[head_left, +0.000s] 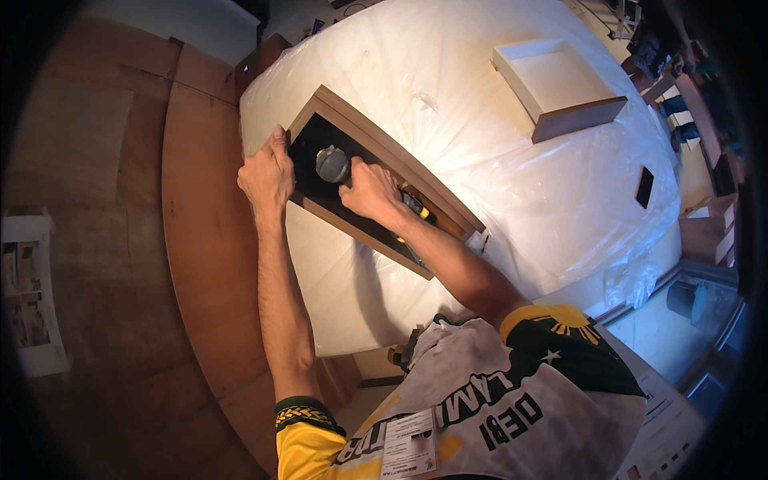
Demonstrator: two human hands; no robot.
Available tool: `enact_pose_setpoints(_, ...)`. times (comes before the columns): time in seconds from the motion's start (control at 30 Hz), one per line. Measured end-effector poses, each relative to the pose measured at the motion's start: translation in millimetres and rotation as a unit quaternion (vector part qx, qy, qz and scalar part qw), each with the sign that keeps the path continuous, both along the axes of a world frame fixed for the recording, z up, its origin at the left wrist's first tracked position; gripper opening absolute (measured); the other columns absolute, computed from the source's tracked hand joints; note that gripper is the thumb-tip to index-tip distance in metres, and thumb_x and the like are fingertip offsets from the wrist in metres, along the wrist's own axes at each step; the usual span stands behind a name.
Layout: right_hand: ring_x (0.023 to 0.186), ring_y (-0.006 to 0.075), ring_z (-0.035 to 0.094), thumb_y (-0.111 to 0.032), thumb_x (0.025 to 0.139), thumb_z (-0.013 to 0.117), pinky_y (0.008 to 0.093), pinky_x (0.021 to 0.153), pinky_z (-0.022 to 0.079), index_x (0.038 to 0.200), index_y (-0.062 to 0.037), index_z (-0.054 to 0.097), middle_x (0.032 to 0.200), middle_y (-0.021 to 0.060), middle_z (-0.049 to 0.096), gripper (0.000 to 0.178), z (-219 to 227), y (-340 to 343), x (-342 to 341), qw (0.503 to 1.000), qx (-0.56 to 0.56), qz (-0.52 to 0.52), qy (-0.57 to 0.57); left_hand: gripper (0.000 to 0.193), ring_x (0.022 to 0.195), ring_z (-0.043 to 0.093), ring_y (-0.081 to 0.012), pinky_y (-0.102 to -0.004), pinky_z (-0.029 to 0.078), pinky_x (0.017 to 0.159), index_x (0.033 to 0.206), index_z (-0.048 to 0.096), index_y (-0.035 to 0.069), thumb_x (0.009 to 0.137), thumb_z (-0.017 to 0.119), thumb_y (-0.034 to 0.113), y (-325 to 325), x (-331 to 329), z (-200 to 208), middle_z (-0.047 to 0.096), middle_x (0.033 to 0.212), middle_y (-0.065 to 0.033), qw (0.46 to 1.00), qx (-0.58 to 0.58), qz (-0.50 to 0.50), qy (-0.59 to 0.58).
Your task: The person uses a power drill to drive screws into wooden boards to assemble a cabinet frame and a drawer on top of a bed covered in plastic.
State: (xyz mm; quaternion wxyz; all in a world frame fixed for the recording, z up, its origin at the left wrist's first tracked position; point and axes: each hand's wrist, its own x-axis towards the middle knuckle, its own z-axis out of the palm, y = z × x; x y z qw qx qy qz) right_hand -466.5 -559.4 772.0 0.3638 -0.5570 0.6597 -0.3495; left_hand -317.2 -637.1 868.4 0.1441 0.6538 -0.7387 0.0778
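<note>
A long wooden drawer box [416, 172] with a dark inside lies on a mattress wrapped in clear plastic [480, 104]. My left hand [268, 176] grips the box's near left end wall. My right hand [370, 192] reaches inside the box and holds a yellow and black power drill [336, 166], its grey head pointing toward the left end.
A second, white drawer box [556, 84] rests farther back on the mattress. A small dark flat object [645, 187] lies near the right edge. Brown board sheets [192, 240] cover the floor at left, with a printed paper sheet [32, 288]. Furniture crowds the far right.
</note>
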Motion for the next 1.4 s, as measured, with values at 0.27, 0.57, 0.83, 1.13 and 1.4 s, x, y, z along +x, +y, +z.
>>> enact_pose_setpoints(0.27, 0.092, 0.0435, 0.072, -0.008, 0.086, 0.069, 0.0552, 0.084, 0.057, 0.110, 0.0148, 0.063, 0.090, 0.0283, 0.071, 0.033, -110, -108, 60, 0.995, 0.036, -0.081, 0.042, 0.062, 0.076, 0.073, -0.0374, -0.0451, 0.057, 0.073, 0.102, 0.082, 0.022, 0.103, 0.038, 0.065, 3, -9, -1, 0.074, 0.077, -0.0161, 0.996, -0.027, -0.031, 0.074)
enact_pose_setpoints(0.57, 0.093, 0.0436, 0.071, -0.010, 0.086, 0.069, 0.0551, 0.085, 0.057, 0.110, 0.0133, 0.063, 0.091, 0.0278, 0.071, 0.033, -117, -144, 71, 0.994, 0.030, -0.062, 0.080, 0.060, 0.069, 0.072, -0.0363, -0.0430, 0.057, 0.067, 0.102, 0.083, 0.020, 0.102, 0.042, 0.064, -1, -1, -9, 0.071, 0.069, -0.0162, 0.994, -0.064, -0.032, 0.087)
enact_pose_setpoints(0.83, 0.093, 0.0437, 0.071, -0.011, 0.086, 0.069, 0.0550, 0.085, 0.056, 0.110, 0.0119, 0.064, 0.091, 0.0273, 0.071, 0.033, -110, -151, 68, 0.995, 0.028, -0.046, 0.086, 0.068, 0.063, 0.072, -0.0291, -0.0398, 0.056, 0.063, 0.111, 0.081, 0.016, 0.083, 0.066, 0.075, -3, 0, -5, 0.068, 0.060, -0.0147, 0.998, -0.036, -0.033, 0.025)
enact_pose_setpoints(1.13, 0.094, 0.0438, 0.071, -0.012, 0.085, 0.069, 0.0550, 0.086, 0.056, 0.110, 0.0104, 0.065, 0.092, 0.0268, 0.072, 0.034, -104, -152, 70, 0.995, 0.030, -0.039, 0.090, 0.051, 0.063, 0.070, -0.0251, -0.0388, 0.057, 0.067, 0.125, 0.075, 0.028, 0.075, 0.086, 0.036, -4, 7, -6, 0.068, 0.064, -0.0078, 0.999, -0.007, -0.026, 0.017)
enact_pose_setpoints(1.4, 0.094, 0.0439, 0.071, -0.014, 0.085, 0.069, 0.0549, 0.086, 0.056, 0.110, 0.0090, 0.065, 0.093, 0.0264, 0.072, 0.034, -104, -153, 70, 0.995, 0.029, -0.035, 0.088, 0.055, 0.070, 0.073, -0.0263, -0.0391, 0.057, 0.071, 0.127, 0.073, 0.029, 0.074, 0.083, 0.022, -2, 2, 0, 0.072, 0.072, -0.0088, 1.000, 0.017, -0.011, 0.022)
